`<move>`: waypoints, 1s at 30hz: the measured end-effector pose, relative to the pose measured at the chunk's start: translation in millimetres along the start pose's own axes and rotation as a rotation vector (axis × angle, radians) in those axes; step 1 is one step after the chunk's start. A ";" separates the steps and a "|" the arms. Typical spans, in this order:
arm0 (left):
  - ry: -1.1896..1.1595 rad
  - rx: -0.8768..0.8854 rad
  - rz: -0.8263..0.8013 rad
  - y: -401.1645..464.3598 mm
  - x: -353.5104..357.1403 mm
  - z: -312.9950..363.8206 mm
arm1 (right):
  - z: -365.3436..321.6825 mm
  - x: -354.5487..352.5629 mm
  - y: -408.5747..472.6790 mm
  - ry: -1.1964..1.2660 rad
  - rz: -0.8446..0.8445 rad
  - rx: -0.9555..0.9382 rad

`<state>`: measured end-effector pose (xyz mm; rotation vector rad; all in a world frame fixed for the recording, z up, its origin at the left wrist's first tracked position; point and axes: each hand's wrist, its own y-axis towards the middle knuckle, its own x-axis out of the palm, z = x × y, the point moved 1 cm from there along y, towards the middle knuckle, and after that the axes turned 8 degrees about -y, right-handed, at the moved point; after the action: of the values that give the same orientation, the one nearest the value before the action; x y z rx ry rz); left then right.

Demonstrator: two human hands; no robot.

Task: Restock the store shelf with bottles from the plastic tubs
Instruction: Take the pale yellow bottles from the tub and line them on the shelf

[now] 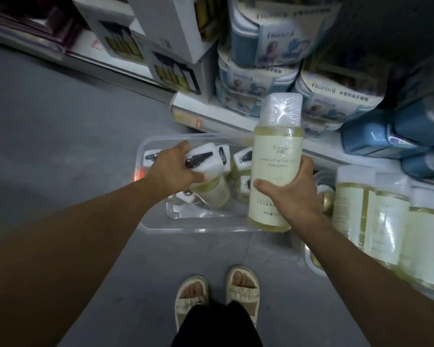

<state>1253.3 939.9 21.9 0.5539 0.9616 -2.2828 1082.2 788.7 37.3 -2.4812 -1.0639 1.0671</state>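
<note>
A clear plastic tub (186, 227) sits on the grey floor and holds several pale yellow bottles with white caps. My left hand (172, 169) reaches into the tub and grips one of these bottles (212, 190) just below its white cap. My right hand (292, 194) holds a tall bottle (276, 156) upright above the tub's right end; its cream label reads "Camellia amino acid fragrance". Its cap is wrapped in clear film. A second tub (311, 261) at the right holds more of the same bottles (383, 221).
The bottom shelf edge (211, 118) runs diagonally behind the tub. White boxed goods (171, 58) and stacked round blue-and-white packs (261, 78) stand on it, with blue packages (391, 136) at the right. My sandalled feet (216, 294) stand on the floor below the tub.
</note>
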 end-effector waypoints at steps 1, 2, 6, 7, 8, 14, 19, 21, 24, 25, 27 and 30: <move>-0.032 -0.003 0.009 -6.4 -14.8 7.8 | -12.2 -4.1 -7.1 -0.005 -0.007 -0.008; -0.065 -0.008 0.012 -12.6 -29.9 15.7 | -24.5 -8.1 -14.2 -0.011 -0.015 -0.016; -0.286 -0.030 0.015 -40.5 -90.8 43.6 | -76.4 -25.1 -42.8 -0.029 -0.023 -0.055; -0.322 -0.027 0.015 -48.7 -104.8 51.1 | -90.0 -29.7 -50.4 -0.031 -0.024 -0.066; -0.348 -0.024 0.017 -57.2 -118.3 59.7 | -104.2 -34.4 -58.0 -0.033 -0.025 -0.078; -0.442 0.035 0.113 -104.6 -192.5 113.2 | -189.0 -65.9 -100.4 -0.047 -0.012 -0.184; -0.467 0.133 0.202 -146.8 -256.9 161.2 | -256.8 -98.1 -137.2 -0.020 0.030 -0.278; -0.476 0.180 0.217 -163.3 -281.7 182.0 | -281.2 -113.7 -153.3 -0.025 0.051 -0.320; -0.467 0.229 0.258 -187.5 -314.2 212.4 | -313.6 -137.0 -180.2 -0.034 0.089 -0.371; -0.462 0.250 0.273 -196.0 -324.6 224.0 | -323.9 -144.5 -188.9 -0.035 0.102 -0.387; -0.454 0.290 0.302 -213.2 -343.7 246.9 | -343.6 -159.8 -206.3 -0.027 0.121 -0.408; -0.469 0.339 0.321 -236.0 -370.7 277.4 | -370.9 -183.5 -230.9 0.000 0.161 -0.435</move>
<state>1330.7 999.1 532.4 0.2601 0.2412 -2.1456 1135.6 846.2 504.6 -2.9497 -1.2225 0.9585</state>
